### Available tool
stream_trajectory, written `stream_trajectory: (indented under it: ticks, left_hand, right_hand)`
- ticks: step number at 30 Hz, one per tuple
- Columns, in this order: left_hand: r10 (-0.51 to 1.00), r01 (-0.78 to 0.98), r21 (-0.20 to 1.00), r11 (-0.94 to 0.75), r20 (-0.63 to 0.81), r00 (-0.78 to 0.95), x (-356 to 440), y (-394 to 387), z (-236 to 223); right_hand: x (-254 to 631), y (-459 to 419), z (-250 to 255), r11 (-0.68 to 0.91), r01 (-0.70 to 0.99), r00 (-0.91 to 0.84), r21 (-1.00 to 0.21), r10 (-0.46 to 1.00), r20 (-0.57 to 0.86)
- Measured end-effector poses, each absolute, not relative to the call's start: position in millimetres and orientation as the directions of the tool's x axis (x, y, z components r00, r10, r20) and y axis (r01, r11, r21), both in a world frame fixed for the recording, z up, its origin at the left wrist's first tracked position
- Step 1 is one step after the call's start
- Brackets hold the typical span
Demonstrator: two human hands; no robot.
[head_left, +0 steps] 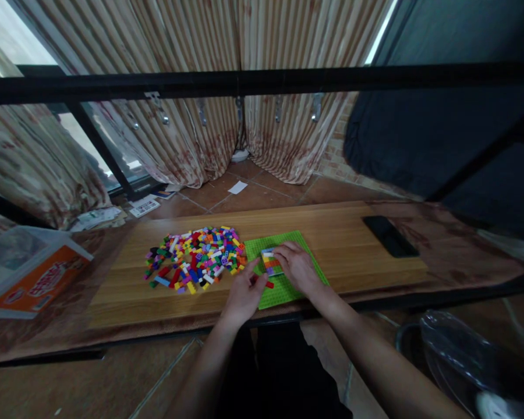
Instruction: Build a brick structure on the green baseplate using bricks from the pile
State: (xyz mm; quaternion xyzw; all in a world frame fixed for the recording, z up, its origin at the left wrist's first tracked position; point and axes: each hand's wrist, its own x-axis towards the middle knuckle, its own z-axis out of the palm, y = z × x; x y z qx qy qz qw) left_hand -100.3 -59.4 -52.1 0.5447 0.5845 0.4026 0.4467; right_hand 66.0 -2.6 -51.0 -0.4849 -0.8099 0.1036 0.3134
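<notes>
Apparently, the right hand [293, 265] is steadying the brick block [271, 262] on the green plate [288, 297], near its left edge; the left hand's [243, 294] fingers are lying apart, their grip unclear.

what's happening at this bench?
A person is working bare-handed on a small multicolored block on a green plate. The right hand is on the block; the left hand is just beside it, its grip unclear. A loose brick pile lies left of the plate, a dark phone off to the right.
</notes>
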Motion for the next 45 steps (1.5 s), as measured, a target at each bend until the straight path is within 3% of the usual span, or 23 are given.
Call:
stream_trajectory:
  ticks: [8, 20, 33, 45]
  left_hand:
    - [0.994, 0.272, 0.957, 0.104, -0.105, -0.011, -96, -58, -57]
    - [0.994, 0.281, 0.958, 0.064, -0.086, 0.065, -97, -57, -55]
    - [0.998, 0.385, 0.923, 0.005, -0.028, 0.056, -94, -59, -52]
    - [0.997, 0.558, 0.830, -0.012, -0.031, 0.067, -83, -63, -52]
  right_hand:
    - [63, -15, -44, 0.418, 0.785, -0.257, -0.457, 0.891, 0.373]
    - [33, -33, -47, 0.246, 0.804, -0.066, -0.541, 0.941, 0.331]
    - [37, -24, -33, 0.203, 0.759, -0.081, -0.619, 0.972, 0.219]
    - [36, -17, -35, 0.190, 0.793, -0.068, -0.578, 0.972, 0.226]
